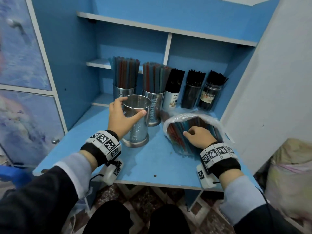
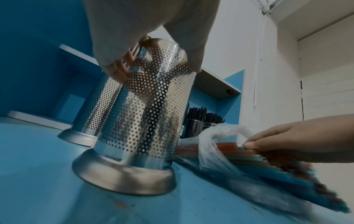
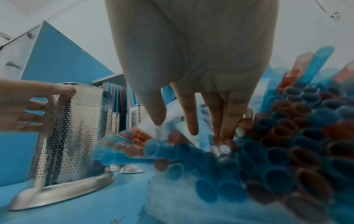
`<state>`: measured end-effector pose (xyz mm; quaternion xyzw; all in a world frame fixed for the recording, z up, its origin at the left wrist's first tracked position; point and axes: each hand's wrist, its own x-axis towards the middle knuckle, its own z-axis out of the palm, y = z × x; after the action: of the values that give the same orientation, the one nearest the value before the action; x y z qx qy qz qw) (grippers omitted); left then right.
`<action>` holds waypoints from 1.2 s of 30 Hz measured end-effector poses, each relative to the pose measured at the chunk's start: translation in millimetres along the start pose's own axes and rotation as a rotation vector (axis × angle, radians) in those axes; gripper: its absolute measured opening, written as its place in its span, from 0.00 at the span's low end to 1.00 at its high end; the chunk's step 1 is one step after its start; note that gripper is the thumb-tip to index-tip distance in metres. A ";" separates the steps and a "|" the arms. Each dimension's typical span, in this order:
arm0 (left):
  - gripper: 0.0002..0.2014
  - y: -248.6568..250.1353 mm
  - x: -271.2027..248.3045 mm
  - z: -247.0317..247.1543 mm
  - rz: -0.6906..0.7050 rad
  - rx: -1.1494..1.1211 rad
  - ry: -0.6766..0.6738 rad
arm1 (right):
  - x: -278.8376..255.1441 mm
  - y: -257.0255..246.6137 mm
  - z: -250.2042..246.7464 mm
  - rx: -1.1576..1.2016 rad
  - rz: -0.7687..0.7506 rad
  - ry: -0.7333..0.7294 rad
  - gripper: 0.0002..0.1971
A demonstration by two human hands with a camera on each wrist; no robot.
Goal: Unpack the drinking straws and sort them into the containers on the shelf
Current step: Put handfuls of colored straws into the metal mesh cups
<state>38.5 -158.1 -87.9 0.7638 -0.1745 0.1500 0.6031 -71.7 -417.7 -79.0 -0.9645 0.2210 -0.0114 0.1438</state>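
An empty perforated steel holder (image 1: pixel 136 125) (image 2: pixel 145 115) (image 3: pixel 72 133) stands upright on the blue shelf top (image 1: pixel 145 162). My left hand (image 1: pixel 118 115) (image 2: pixel 134 22) (image 3: pixel 19 109) grips it just under the rim, thumb on the near side and fingers on the far side. To its right lies an opened clear plastic bag (image 1: pixel 179 119) (image 2: pixel 210 144) full of blue and red straws (image 1: pixel 175 134) (image 2: pixel 268 169) (image 3: pixel 268 151). My right hand (image 1: pixel 199 135) (image 2: pixel 296 141) (image 3: pixel 191 60) is inside the bag's mouth. Its fingers curl down onto the straw bundle near the open ends.
Two steel holders (image 1: pixel 124 92) (image 1: pixel 154 107) packed with blue and red straws stand behind. Right of them are a white cup (image 1: pixel 171 98) and two jars (image 1: pixel 190 97) (image 1: pixel 209 97) of black straws. A white wall (image 1: pixel 270 81) bounds the right side. The shelf's front edge (image 1: pixel 152 182) is near my wrists.
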 end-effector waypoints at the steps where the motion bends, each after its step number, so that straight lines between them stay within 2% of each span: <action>1: 0.41 0.9 -0.7 2.4 -0.001 -0.001 0.000 | 1.0 -1.7 2.1 0.003 0.004 -0.010 0.27; 7: 0.42 2.7 -4.1 0.8 -0.017 0.040 -0.007 | 7.4 -18.1 14.3 0.142 -0.002 -0.077 0.35; 10: 0.41 10.2 -6.3 -0.3 0.016 0.101 0.045 | 9.1 -25.8 19.3 0.099 -0.025 -0.107 0.31; 13: 0.33 24.1 -11.3 2.0 0.165 0.116 0.122 | 10.9 -29.7 20.6 0.042 -0.049 -0.105 0.24; 16: 0.22 40.8 -14.2 8.4 0.355 0.113 0.146 | 11.7 -29.1 20.0 0.041 -0.052 -0.110 0.25; 20: 0.10 58.7 -17.7 32.9 0.553 0.029 -0.015 | 13.4 -25.0 19.7 0.061 -0.026 -0.083 0.20; 23: 0.05 61.8 -17.2 57.4 0.472 0.006 -0.239 | 14.8 -19.7 15.8 0.139 -0.035 -0.037 0.15; 25: 0.04 57.4 -14.8 72.4 0.372 0.081 -0.413 | 15.0 -16.3 11.4 0.169 -0.061 -0.003 0.14; 27: 0.04 50.0 -13.6 84.6 0.288 0.148 -0.520 | 15.2 -11.7 7.8 0.193 -0.097 0.041 0.15; 32: 0.14 35.6 -8.8 105.3 0.113 0.284 -0.685 | 16.6 4.3 0.6 0.302 -0.124 0.099 0.16; 36: 0.19 31.8 -2.9 114.0 0.055 0.282 -0.660 | 14.7 10.7 -1.1 0.328 -0.105 0.091 0.15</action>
<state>23.8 -275.5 -87.6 0.8417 -0.3580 -0.0658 0.3988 -63.0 -433.6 -81.6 -0.9368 0.1720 -0.0985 0.2884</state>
